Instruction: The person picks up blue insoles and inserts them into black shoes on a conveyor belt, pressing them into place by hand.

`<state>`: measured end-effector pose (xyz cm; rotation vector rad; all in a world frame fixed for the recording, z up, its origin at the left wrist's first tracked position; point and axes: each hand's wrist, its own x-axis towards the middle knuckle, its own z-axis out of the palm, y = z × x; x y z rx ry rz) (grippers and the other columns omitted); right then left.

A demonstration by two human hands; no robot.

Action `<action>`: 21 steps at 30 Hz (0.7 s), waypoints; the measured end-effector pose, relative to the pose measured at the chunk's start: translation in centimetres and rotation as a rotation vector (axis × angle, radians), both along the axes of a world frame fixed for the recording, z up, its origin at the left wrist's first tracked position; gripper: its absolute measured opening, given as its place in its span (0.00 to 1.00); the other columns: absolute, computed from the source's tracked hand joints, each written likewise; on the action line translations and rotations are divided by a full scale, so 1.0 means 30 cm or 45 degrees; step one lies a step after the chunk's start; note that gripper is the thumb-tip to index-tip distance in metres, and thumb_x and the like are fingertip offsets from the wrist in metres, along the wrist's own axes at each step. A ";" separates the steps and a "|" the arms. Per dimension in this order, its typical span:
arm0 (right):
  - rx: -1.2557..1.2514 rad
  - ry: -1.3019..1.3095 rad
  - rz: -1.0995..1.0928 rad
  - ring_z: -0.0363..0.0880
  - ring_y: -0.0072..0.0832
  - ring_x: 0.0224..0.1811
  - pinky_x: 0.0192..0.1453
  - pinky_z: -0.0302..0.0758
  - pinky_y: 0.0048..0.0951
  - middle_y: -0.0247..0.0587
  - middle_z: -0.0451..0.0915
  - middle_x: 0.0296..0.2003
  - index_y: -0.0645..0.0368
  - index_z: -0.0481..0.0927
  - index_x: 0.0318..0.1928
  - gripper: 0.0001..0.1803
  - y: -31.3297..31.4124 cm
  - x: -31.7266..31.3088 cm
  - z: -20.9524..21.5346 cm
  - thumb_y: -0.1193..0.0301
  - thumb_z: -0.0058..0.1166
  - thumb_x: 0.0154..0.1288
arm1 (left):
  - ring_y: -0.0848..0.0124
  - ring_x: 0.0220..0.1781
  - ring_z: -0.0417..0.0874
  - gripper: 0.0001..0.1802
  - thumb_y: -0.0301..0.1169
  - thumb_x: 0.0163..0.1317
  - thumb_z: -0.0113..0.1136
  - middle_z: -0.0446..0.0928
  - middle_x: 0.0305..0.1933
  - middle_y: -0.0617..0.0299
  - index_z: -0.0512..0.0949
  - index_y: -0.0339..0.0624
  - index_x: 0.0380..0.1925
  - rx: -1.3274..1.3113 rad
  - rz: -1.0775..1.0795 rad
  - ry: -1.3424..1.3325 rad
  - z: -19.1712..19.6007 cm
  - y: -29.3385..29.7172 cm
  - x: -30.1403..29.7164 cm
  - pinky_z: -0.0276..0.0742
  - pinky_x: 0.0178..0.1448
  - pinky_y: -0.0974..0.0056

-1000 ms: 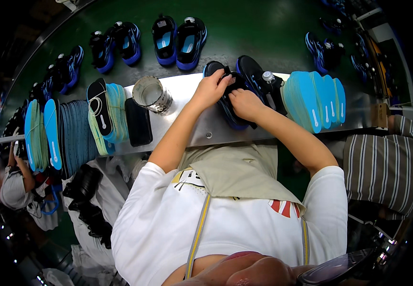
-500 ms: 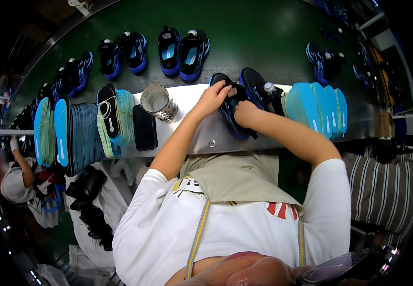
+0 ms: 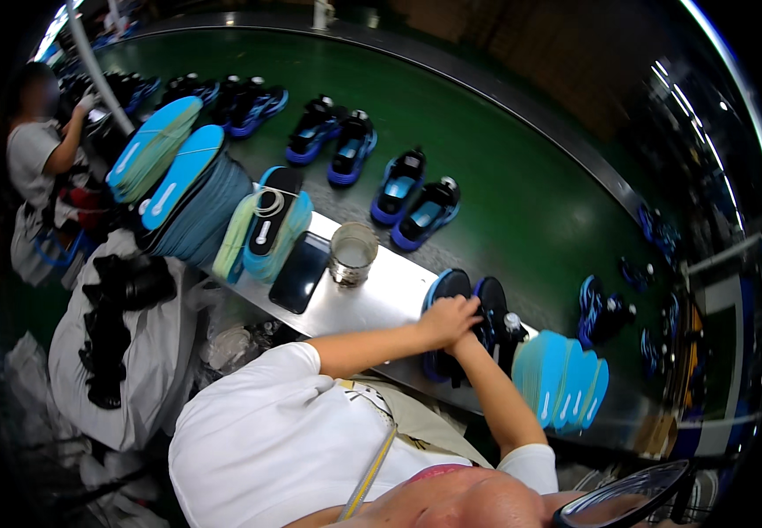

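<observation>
L hand [image 3: 447, 322] & R hand [image 3: 464, 344] now overlap over black/blue shoe [image 3: 450, 283]; view tilted.
Vs. 0.5 s ago, I see the gap btwn the 2 hands closed. Shoe sits at the steel bench [image 3: 385, 302], next to its mate [image 3: 490, 295]. Grip, both hands: can't tell; R is partly hidden. I judge work remains on the same 1 shoe, w/ both hands at a single spot.

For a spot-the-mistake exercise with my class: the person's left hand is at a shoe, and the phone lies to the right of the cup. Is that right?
Not quite: the head view shows the phone to the left of the cup. The left hand is indeed at a shoe.
</observation>
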<state>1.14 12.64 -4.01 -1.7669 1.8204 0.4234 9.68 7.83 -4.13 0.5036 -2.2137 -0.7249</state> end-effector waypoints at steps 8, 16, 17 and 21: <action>0.047 0.118 0.107 0.70 0.46 0.40 0.46 0.65 0.40 0.55 0.71 0.39 0.64 0.71 0.41 0.17 -0.042 0.042 0.020 0.73 0.41 0.47 | 0.64 0.23 0.68 0.20 0.36 0.48 0.54 0.65 0.23 0.59 0.68 0.37 0.40 -0.260 0.043 0.067 -0.014 0.017 0.017 0.63 0.27 0.63; -0.094 0.149 0.254 0.72 0.46 0.37 0.43 0.67 0.41 0.54 0.73 0.36 0.63 0.73 0.38 0.16 -0.016 0.014 0.064 0.73 0.41 0.46 | 0.67 0.27 0.69 0.21 0.37 0.49 0.52 0.66 0.25 0.62 0.67 0.38 0.42 -0.303 0.181 -0.007 -0.019 0.006 0.011 0.60 0.29 0.64; -0.211 0.096 0.307 0.72 0.46 0.36 0.43 0.67 0.41 0.54 0.73 0.35 0.63 0.73 0.37 0.15 0.011 0.006 0.075 0.73 0.41 0.46 | 0.67 0.27 0.69 0.20 0.37 0.50 0.51 0.66 0.25 0.62 0.67 0.38 0.42 -0.297 0.204 -0.026 -0.024 0.007 0.006 0.60 0.29 0.65; 0.026 -0.033 0.498 0.71 0.37 0.43 0.56 0.54 0.40 0.47 0.74 0.36 0.56 0.74 0.38 0.17 0.085 -0.014 0.192 0.64 0.34 0.53 | 0.64 0.29 0.69 0.20 0.37 0.53 0.49 0.68 0.28 0.59 0.66 0.38 0.44 -0.071 0.215 -0.042 -0.046 -0.005 -0.020 0.61 0.31 0.62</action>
